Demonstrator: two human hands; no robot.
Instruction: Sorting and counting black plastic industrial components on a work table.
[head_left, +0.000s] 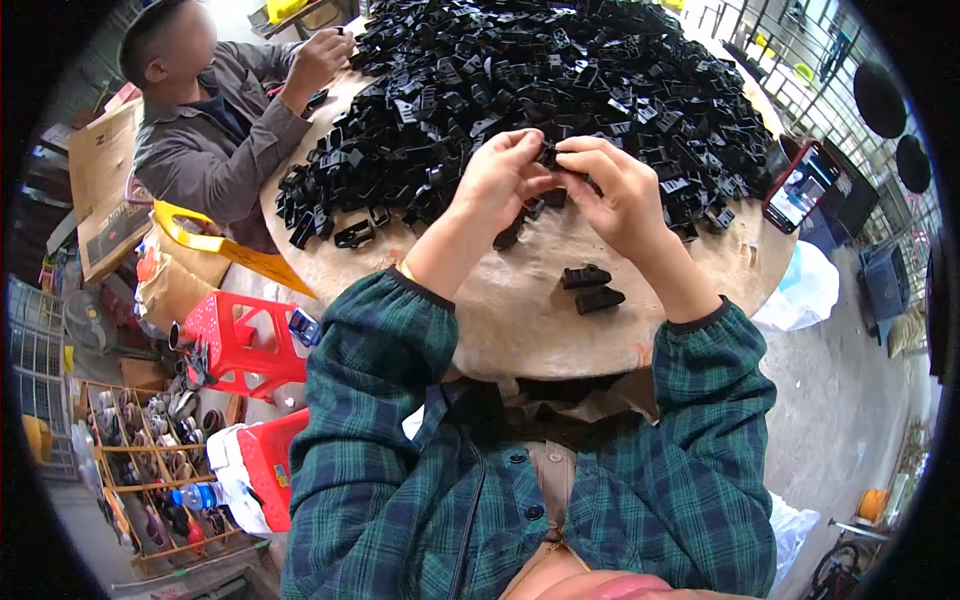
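My left hand [505,180] and my right hand [615,190] meet over the near part of the round table [500,330]. Their fingertips are closed around a small black plastic part [548,157], mostly hidden by the fingers. Just beyond them spreads a large heap of black plastic parts [470,90]. Two black plastic pieces [592,288] lie side by side on the bare wood, below my right hand. Another dark piece [508,236] rests on the table under my left hand.
Across the table at the left, a person in a grey jacket [215,140] handles something small. A phone [800,187] stands at the table's right edge. Red plastic stools [235,345] and a shoe rack [150,465] are at the left. White plastic bags [805,285] hang at the right.
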